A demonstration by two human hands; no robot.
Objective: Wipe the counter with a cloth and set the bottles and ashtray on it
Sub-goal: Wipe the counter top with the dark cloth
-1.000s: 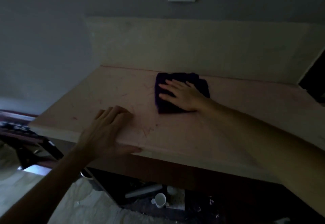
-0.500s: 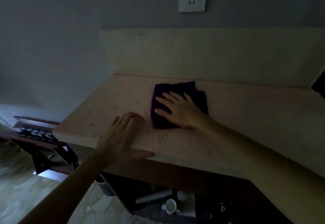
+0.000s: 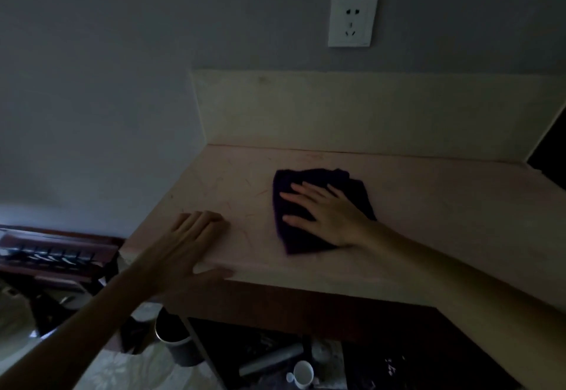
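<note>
We press our right hand [image 3: 327,215] flat, fingers spread, on the dark cloth [image 3: 318,208], which lies under those fingers on the counter [image 3: 428,221] | our left hand [image 3: 190,245] rests open at the counter's front edge, gripping nothing, cloth beyond its fingertips to the right.

The right hand [image 3: 329,216] lies flat, palm down, fingers spread and pointing left, its bare forearm stretching in from the lower right. The left hand [image 3: 190,244] also rests palm down, fingers together and extended forward, thumb splayed to the right, forearm reaching up from the lower left.
</note>
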